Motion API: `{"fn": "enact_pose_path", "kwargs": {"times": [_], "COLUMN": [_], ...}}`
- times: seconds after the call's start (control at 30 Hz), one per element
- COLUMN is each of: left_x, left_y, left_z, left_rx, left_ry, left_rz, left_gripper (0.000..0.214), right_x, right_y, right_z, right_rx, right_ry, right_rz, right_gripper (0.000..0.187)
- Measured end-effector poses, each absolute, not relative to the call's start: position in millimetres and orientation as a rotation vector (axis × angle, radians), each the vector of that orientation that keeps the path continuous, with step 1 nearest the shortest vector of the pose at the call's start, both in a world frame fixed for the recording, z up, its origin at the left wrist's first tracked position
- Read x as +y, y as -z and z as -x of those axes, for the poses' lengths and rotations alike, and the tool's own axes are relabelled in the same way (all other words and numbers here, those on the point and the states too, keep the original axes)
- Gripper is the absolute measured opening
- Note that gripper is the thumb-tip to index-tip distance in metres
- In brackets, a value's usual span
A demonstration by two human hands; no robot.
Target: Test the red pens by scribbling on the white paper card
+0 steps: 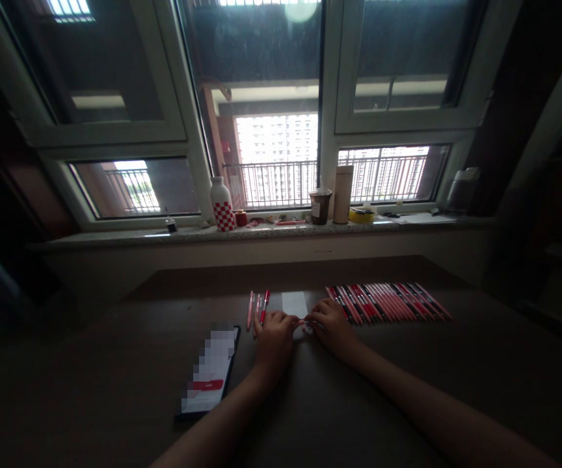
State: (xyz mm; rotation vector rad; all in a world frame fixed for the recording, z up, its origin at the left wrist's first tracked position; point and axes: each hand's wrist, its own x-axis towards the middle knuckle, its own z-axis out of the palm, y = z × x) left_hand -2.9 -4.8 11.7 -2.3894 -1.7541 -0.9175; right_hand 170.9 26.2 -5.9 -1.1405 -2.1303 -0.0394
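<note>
My left hand (277,331) and my right hand (330,323) meet over the middle of the table. The fingertips of both are pinched together around a small pinkish-red and white item (302,323), too small and dim to name. Under and behind the fingers lies a pale rectangular strip (294,301). Just beyond my left hand are a few pens, among them a pink pen (250,311) and a red pen (265,307). Right of my right hand stretches a row of pink, red and black pens (383,303), laid side by side.
A phone (213,367) with a lit screen lies left of my left forearm. Along the windowsill (188,235) behind the table (115,364) stand a red-and-white checked bottle (223,211), a drink cup (320,207), a tan flask (343,195) and a yellow item (361,215).
</note>
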Motion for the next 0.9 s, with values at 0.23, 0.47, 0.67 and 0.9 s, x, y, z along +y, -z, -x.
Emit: {"fn": "enact_pose_path", "kwargs": {"times": [0.23, 0.47, 0.67, 0.9], "left_x": [-3.9, -5.4, -4.8, -2.8], "left_y": [-10.4, -11.5, -10.0, -6.5], "left_z": [3.9, 3.9, 4.1, 5.3], "left_rx": [-1.758, -1.806, -1.838, -1.856], "left_ry": [0.925, 0.923, 0.949, 0.982], "left_rz": [2.379, 2.374, 2.268, 2.173], "left_gripper": [0.026, 0.024, 0.024, 0.024], "right_x": [27.0, 25.3, 24.2, 26.2], "right_y": [6.9, 4.6, 2.2, 3.6], "right_z": [-171.8, -171.2, -171.6, -173.0], "right_rx": [-2.118, -2.099, -2.081, -2.043], "right_ry": [0.05, 0.044, 0.047, 0.043], "right_rz": [1.143, 1.178, 1.229, 1.286], "right_gripper": [0.013, 0.013, 0.013, 0.012]}}
